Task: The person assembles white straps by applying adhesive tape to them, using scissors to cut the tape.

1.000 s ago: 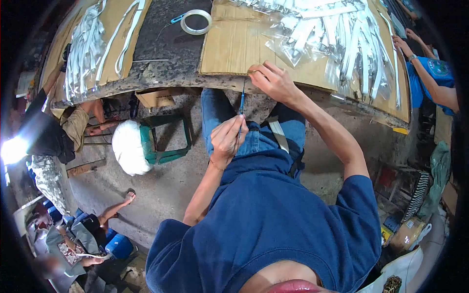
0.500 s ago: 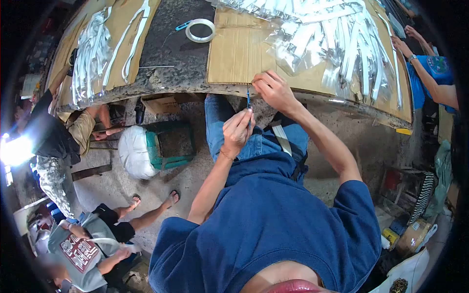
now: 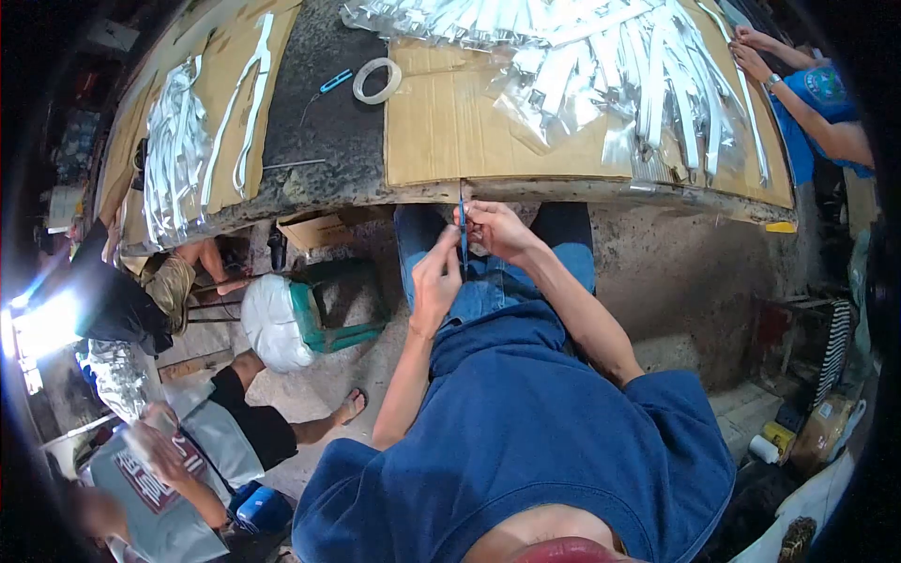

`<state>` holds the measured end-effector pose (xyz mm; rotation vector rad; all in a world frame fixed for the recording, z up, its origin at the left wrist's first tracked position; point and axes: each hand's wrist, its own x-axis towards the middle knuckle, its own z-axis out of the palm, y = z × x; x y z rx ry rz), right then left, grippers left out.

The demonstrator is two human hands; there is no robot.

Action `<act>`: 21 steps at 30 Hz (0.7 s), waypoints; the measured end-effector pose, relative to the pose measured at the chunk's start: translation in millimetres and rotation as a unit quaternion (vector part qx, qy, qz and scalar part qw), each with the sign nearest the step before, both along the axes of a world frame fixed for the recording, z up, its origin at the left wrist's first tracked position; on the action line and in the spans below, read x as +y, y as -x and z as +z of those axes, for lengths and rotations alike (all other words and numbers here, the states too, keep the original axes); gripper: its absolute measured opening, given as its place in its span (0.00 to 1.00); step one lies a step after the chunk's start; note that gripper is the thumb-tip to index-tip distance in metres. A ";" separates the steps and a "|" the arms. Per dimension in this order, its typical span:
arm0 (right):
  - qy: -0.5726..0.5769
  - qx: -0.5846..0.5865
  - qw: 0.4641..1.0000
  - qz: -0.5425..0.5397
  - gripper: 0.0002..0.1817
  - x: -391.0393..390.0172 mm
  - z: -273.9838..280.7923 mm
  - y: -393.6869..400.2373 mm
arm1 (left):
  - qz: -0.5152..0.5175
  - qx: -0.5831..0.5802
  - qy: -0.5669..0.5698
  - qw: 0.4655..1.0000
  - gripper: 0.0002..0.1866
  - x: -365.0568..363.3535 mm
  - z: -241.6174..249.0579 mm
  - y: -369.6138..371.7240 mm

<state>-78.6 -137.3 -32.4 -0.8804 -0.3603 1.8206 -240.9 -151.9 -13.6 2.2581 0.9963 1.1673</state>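
Over my lap, a slim blue pointed tool (image 3: 463,246) stands roughly upright between my hands, its tip toward the table edge; its exact kind is too small to make out. My left hand (image 3: 435,289) is closed, with the fingertips pinched at the tool's left side. From the other side, the bent fingers of my right hand (image 3: 499,229) close around its upper part. Whether something smaller sits between the fingertips is hidden. Beyond my hands, a cardboard sheet (image 3: 427,122) lies on the table, and many white straps in clear plastic sleeves (image 3: 648,89) are heaped on the right.
A tape roll (image 3: 377,82) and blue thread snips (image 3: 335,82) lie on the dark tabletop (image 3: 310,131). More bagged straps (image 3: 176,150) rest at left. A covered stool (image 3: 277,322) stands on the floor. Co-workers sit at lower left; another's hands (image 3: 751,54) handle a strap at right.
My hands have come back from the table edge over my lap. My right hand has joined my left at the blue tool. The white strap across my lap no longer shows.
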 end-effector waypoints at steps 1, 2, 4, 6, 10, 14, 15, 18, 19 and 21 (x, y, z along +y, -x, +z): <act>-0.015 0.032 0.999 0.013 0.11 1.7 -5.8 -0.9 | 0.029 -0.115 0.208 0.971 0.12 -3.4 0.6 2.7; -0.019 0.033 0.999 0.012 0.11 4.5 -8.5 0.3 | 0.056 -0.222 0.404 0.886 0.11 -3.0 0.5 5.3; -0.002 0.024 0.999 -0.037 0.09 4.0 -9.3 8.4 | -0.061 -0.215 0.565 0.794 0.20 11.2 2.6 18.2; -0.024 0.029 0.999 -0.029 0.09 7.4 -19.1 11.2 | -0.109 -0.156 0.622 0.760 0.19 21.9 1.7 20.1; -0.015 0.043 0.996 -0.071 0.09 11.7 -17.9 10.5 | -0.133 -0.178 0.604 0.765 0.17 28.9 -9.8 10.2; -0.022 0.058 0.995 -0.076 0.11 13.6 -17.3 4.2 | -0.121 -0.205 0.633 0.737 0.14 31.3 2.8 -5.9; 0.005 0.060 0.996 -0.065 0.11 10.7 -8.9 2.5 | -0.139 -0.236 0.656 0.703 0.14 31.1 4.5 -8.6; -0.048 0.152 0.987 0.018 0.13 10.1 -28.1 -6.5 | -0.160 -0.297 0.686 0.644 0.14 34.7 -4.9 -10.8; 0.004 0.136 0.990 -0.027 0.13 12.2 -18.8 1.2 | -0.161 -0.327 0.694 0.621 0.13 36.9 -12.6 -8.6; 0.103 0.099 0.987 -0.074 0.14 16.8 5.4 6.6 | -0.151 -0.363 0.702 0.594 0.13 39.1 -21.2 -9.3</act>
